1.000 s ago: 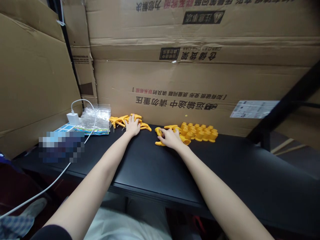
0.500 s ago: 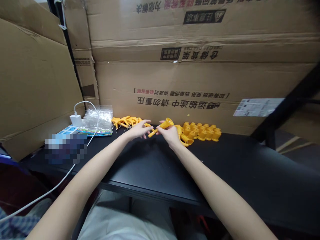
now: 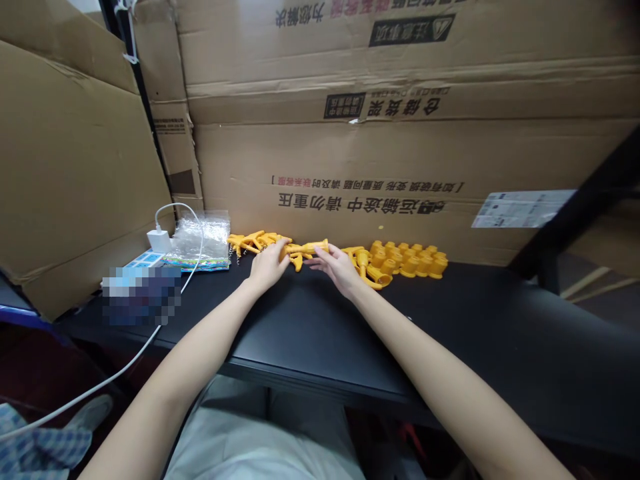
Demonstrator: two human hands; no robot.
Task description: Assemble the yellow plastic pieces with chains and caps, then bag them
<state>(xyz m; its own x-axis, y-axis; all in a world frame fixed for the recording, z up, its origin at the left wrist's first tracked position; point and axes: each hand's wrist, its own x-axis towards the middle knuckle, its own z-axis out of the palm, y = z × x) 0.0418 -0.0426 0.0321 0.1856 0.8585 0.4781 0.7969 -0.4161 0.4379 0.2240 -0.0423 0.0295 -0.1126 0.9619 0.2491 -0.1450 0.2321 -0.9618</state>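
My left hand [image 3: 270,264] is closed round the left end of a yellow plastic corkscrew part [image 3: 306,247], a tube with a flared right end. My right hand [image 3: 337,268] has its thumb and fingertips on that flared end, so the tube lies almost level between both hands. Just under it shows a yellow branched handle [image 3: 298,261]; whether it is joined to the tube I cannot tell. Beyond my left hand lie several yellow corkscrew handles [image 3: 250,240] with metal spirals. Right of my right hand are yellow assembled-looking pieces [image 3: 364,263].
Several yellow flared sleeves [image 3: 409,259] stand in rows on the black table [image 3: 320,340]. At left are clear plastic bags [image 3: 204,235], a white charger [image 3: 159,240] and its white cable [image 3: 127,365]. Cardboard [image 3: 350,153] walls the back; a carton [image 3: 75,173] stands at left.
The yellow tube has swung from slanting to nearly level and shifted left. My left hand, open beside it before, now grips its left end. My right hand has moved to the flared end.
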